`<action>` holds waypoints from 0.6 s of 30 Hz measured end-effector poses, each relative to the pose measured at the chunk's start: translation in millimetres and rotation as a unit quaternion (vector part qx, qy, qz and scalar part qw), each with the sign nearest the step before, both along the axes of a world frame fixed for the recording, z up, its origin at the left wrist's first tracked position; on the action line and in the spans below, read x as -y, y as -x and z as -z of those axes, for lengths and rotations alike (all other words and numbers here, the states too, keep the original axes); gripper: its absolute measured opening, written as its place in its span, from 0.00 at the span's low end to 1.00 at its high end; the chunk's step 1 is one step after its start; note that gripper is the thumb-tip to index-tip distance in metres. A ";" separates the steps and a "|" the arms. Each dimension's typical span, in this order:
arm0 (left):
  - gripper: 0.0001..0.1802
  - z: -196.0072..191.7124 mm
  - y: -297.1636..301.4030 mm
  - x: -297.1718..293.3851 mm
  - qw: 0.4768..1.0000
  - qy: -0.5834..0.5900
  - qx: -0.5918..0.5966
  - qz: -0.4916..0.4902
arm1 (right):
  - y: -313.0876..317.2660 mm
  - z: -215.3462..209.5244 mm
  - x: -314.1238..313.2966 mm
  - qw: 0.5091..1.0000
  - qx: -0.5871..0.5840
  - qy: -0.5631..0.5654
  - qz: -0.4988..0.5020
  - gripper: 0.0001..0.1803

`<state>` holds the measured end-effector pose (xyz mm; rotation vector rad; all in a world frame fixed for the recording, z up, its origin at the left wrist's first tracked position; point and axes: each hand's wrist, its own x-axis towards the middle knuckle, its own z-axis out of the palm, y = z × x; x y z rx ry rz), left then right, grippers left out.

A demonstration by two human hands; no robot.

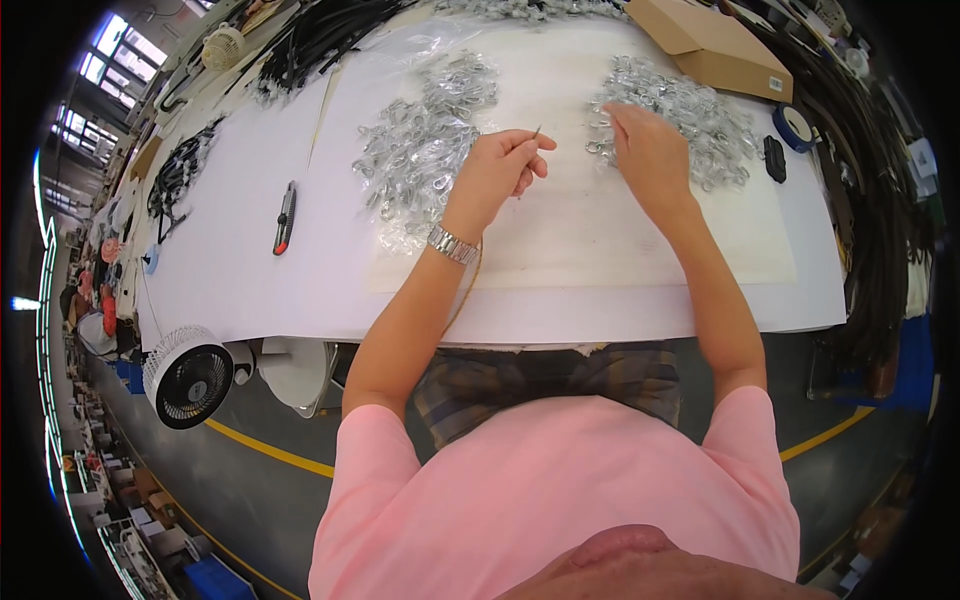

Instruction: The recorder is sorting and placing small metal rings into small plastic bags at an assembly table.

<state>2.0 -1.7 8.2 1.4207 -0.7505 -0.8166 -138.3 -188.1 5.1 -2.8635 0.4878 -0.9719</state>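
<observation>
My left hand (pixel 500 170), with a metal watch on its wrist, is closed in a pinch over the middle of the table. A thin cord (pixel 537 131) pokes out between its thumb and forefinger. What looks like a tan length of it (pixel 468 290) hangs beside the wrist to the table's near edge. At the left border of the right-hand heap of small silvery metal clasps (pixel 725 135), my right hand (pixel 652 158) is bent with its fingers drawn together. Its back hides whatever they grip. Another heap of such clasps (pixel 420 140), partly in clear plastic, lies left of my left hand.
A utility knife (pixel 285 218) lies on the white table (pixel 330 280) at left. Dark cords (pixel 180 180) are bundled farther left. A cardboard box (pixel 715 45), blue tape roll (pixel 795 128) and small black object (pixel 774 159) edge the right heap. A fan (pixel 190 380) stands near the left front corner.
</observation>
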 end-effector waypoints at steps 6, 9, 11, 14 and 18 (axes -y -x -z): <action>0.15 -23.0 -52.8 -28.1 0.978 0.148 0.012 -0.147 | -3.4 17.0 -3.6 0.992 0.119 0.016 -0.044 0.16; 0.15 -22.1 -73.0 -39.0 0.954 0.185 0.072 -0.225 | -32.8 26.5 -56.8 0.979 0.053 -0.110 -0.164 0.15; 0.15 -11.9 -80.2 -46.0 0.938 0.194 0.099 -0.271 | -56.8 31.7 -81.4 0.978 0.026 -0.082 -0.189 0.16; 0.15 4.0 -80.0 -41.7 0.937 0.175 0.063 -0.295 | -94.5 42.2 -74.0 0.993 0.024 0.001 -0.117 0.13; 0.14 6.3 -70.7 -35.0 0.950 0.171 0.020 -0.260 | -113.5 47.3 -54.6 0.990 -0.049 -0.021 -0.127 0.10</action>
